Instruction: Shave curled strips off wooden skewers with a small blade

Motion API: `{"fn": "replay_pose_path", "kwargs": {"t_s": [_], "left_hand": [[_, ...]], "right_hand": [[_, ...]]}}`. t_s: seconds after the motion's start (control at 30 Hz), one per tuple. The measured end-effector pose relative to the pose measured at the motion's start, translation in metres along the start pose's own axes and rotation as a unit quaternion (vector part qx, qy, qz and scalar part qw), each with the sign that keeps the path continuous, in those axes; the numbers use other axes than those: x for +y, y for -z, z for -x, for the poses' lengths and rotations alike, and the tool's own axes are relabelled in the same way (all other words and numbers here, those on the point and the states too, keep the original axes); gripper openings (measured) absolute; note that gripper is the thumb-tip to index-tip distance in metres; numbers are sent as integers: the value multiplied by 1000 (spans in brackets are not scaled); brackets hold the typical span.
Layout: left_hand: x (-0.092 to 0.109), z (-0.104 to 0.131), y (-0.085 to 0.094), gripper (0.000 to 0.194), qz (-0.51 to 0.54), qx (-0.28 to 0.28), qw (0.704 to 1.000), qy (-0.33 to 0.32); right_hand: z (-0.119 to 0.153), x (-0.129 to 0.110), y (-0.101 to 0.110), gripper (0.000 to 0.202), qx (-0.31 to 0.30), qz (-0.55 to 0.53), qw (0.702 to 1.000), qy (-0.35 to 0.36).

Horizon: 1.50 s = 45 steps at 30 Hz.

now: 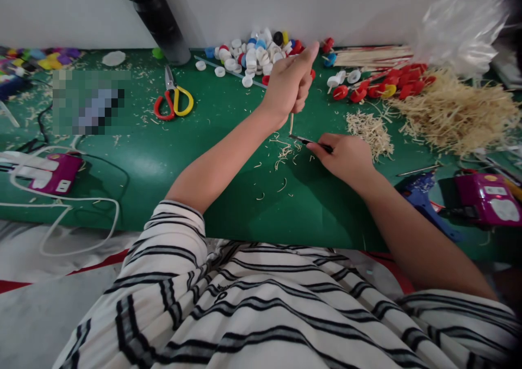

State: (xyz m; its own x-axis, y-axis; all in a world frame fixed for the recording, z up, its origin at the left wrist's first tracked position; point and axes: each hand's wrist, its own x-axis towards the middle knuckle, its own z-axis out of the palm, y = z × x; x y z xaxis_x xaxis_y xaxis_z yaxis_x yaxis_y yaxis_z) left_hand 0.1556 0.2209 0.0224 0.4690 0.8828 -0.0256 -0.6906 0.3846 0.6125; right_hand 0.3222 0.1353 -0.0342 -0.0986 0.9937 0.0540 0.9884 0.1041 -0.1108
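Note:
My left hand (287,89) is closed in a fist around a thin wooden stick (291,123), whose lower end points down at the green tabletop (228,195). In my right hand (346,154) is a small craft knife (316,143) with a dark handle. Its blade reaches left and meets the lower end of the stick, or lies very near it. Thin curled wood shavings (284,154) are scattered beneath the blade. The part of the stick inside my left fist is hidden.
Scissors (174,101) and a dark bottle (163,26) stand left of my hands. Bottle caps (253,56) lie piled behind. To the right are red caps on sticks (393,81), a heap of shavings (457,111), a blue glue gun (426,200) and a purple power adapter (489,198).

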Motion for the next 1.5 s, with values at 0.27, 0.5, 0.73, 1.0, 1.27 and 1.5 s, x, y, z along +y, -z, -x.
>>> {"fn": "replay_pose_path", "kwargs": {"t_s": [0.27,0.5,0.73,1.0,1.27,1.5], "left_hand": [[-10,-12,18,49,248,-7,955,162],[-24,-17,23,53,38,-9,996,78],[-19,-14,27,50,-27,-27,999,-2],[-19,-18,26,46,299,115,932,168],[-14,-17,22,57,520,244,785,232],[-24,-33,32,48,110,53,991,51]], "right_hand": [[-1,0,-14,47,76,31,991,103],[-7,-4,-19,48,71,60,986,139],[-4,-8,-14,45,63,42,991,112],[6,-3,-7,41,41,36,995,79],[8,4,-6,41,58,15,995,85],[0,-4,-9,44,98,23,989,104]]}}
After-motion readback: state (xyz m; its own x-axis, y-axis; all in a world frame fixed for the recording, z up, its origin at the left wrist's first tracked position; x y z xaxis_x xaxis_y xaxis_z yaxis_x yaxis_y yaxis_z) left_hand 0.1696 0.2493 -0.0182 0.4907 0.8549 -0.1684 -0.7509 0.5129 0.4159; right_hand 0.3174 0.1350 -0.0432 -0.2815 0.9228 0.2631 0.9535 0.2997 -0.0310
